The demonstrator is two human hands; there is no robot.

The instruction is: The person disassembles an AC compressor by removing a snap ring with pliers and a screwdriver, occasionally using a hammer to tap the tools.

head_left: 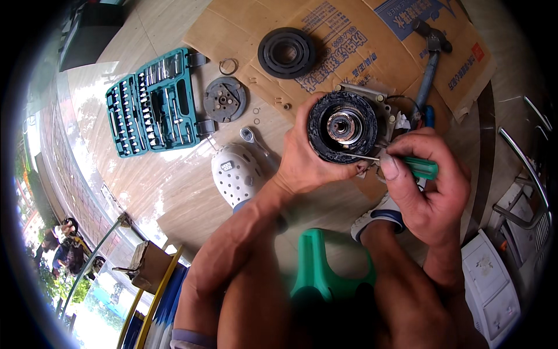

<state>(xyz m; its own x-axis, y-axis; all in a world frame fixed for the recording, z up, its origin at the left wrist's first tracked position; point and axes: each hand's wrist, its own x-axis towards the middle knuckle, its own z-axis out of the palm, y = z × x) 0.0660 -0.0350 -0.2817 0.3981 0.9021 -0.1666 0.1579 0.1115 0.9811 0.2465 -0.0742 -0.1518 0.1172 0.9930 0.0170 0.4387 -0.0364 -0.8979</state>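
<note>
My left hand is wrapped round the lower left of a metal assembly with a black, greasy ring and a shiny centre hub facing up. My right hand grips a small green-handled screwdriver; its thin shaft lies across the lower part of the black ring, the tip near the ring's inner edge. To the right of the assembly a hammer rests on cardboard, handle toward me.
An open socket set, round metal plate, black pulley, ratchet and small rings lie ahead. A green stool is under me, between my white clogs. A carton stands left; metal frames line the right.
</note>
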